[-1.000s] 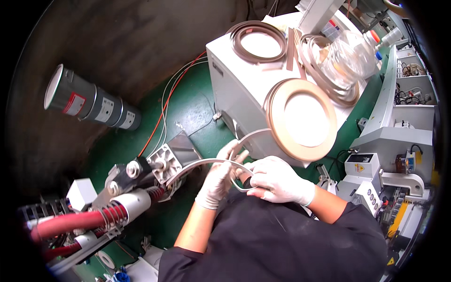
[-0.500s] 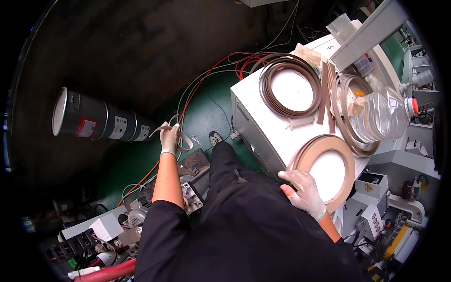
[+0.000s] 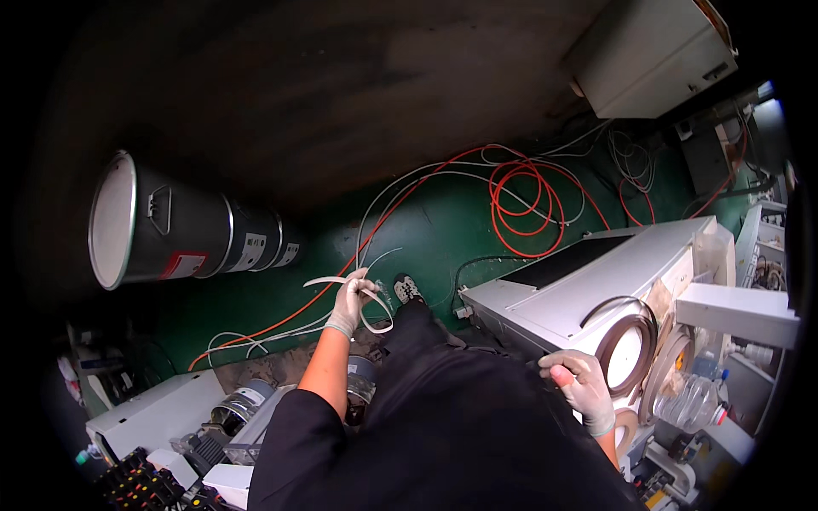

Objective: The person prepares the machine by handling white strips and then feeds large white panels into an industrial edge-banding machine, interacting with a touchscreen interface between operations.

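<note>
Grasped in the white-gloved L hand (image 3: pixel 349 305): a thin, flat, pale bendy strip (image 3: pixel 379 330), one end free, the rest curled in a loop, left of the boxy white metal cabinet (image 3: pixel 545 308). R hand (image 3: pixel 586 387), also gloved, looks empty w/ loosely bent fingers, by the cabinet's near edge. Progress: strip's apart from the flat brown ring-shaped coil (image 3: pixel 601 358) atop the cabinet, not yet set down. Dark-grey cylindrical metal drum (image 3: pixel 183 226) is well left of the cabinet.

The tan roll (image 3: pixel 632 423) is partly hidden by the right grip (image 3: pixel 581 387) and forearm (image 3: pixel 607 446), the pale strip (image 3: pixel 375 330) within the left grip (image 3: pixel 350 307). The print on the drum labels (image 3: pixel 252 251) is too small to be read. The pale cabinet (image 3: pixel 652 64) is cut off by the upper edge, the torso (image 3: pixel 426 443) by the lower.
</note>
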Motion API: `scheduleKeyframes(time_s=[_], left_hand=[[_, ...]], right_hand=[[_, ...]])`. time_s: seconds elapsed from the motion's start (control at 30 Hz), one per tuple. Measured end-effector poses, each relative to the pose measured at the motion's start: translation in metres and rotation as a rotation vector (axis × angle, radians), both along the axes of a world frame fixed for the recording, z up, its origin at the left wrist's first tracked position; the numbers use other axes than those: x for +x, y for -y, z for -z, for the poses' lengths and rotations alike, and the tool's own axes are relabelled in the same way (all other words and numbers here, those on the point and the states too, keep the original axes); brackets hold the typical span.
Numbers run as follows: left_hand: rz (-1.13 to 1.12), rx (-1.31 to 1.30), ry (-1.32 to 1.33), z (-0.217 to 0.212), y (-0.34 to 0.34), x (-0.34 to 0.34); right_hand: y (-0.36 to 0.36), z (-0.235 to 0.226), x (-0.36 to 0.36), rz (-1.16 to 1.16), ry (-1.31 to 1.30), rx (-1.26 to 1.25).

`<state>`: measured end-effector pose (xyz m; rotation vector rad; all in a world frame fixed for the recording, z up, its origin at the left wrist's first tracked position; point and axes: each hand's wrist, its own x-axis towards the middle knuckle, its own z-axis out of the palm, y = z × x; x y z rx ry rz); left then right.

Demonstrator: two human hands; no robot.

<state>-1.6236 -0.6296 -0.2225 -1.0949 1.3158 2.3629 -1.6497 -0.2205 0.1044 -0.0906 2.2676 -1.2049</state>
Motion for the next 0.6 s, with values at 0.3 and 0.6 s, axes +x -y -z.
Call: scheduleKeyframes(time_s=[0.3, 0.6], left_hand=[[0.219, -0.275, -0.57, -0.193, 0.068, -0.07], [0.314, -0.922, -0.25, -0.239, 0.136, -0.019]], right_hand=[[0.249, 0.048, -0.189, -0.872, -0.461, -0.015], [0.478, 0.079, -0.198, -1.418, 0.121, -0.663]])
